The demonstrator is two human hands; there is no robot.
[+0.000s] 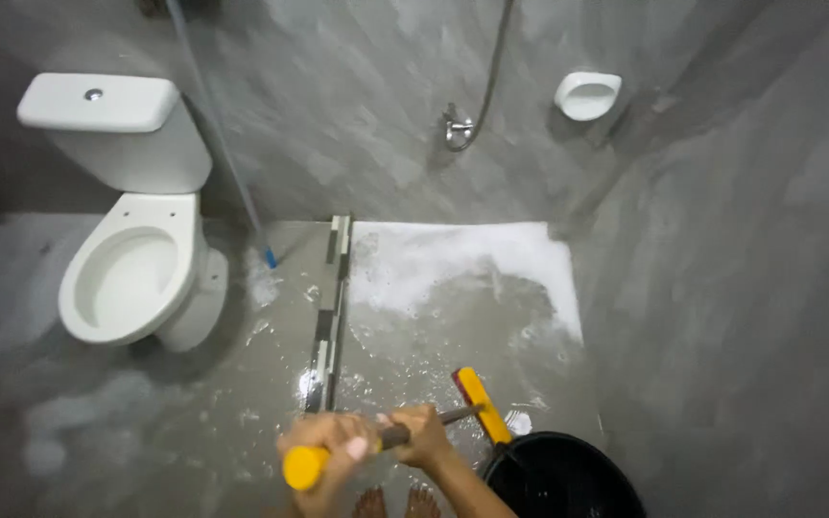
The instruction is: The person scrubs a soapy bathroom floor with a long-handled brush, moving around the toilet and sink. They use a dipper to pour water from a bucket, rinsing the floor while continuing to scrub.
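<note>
Feet: two bare feet (397, 502) at the very bottom edge, standing on the wet floor (242, 422).
Left hand: left hand (330, 451) wrapped tight round the yellow end of the broom handle (376, 443), right near the grip tip.
Right hand: right hand (422, 434) closed round the dark shaft just beside the left one, a bit further along toward the head.
Broom: the yellow broom head (481, 404) sits down on the soapy floor, just beyond the right hand and next to the bucket.
Bucket: black bucket (558, 477) at the bottom right, touching or nearly touching the broom head, can't tell what's in it.
Drain: a long striped drain strip (330, 312) runs away from the hands, splitting the floor.
Foam: big patch of white foam (453, 264) on the shower side, right of the strip.
Toilet: white toilet (131, 216) off to the left, lid up, well apart from the broom.
Pole: a thin pole (227, 163) leans on the wall beside the toilet.
Wall: grey wall with a hose (486, 82) and a white soap dish (587, 95) at the far end.
</note>
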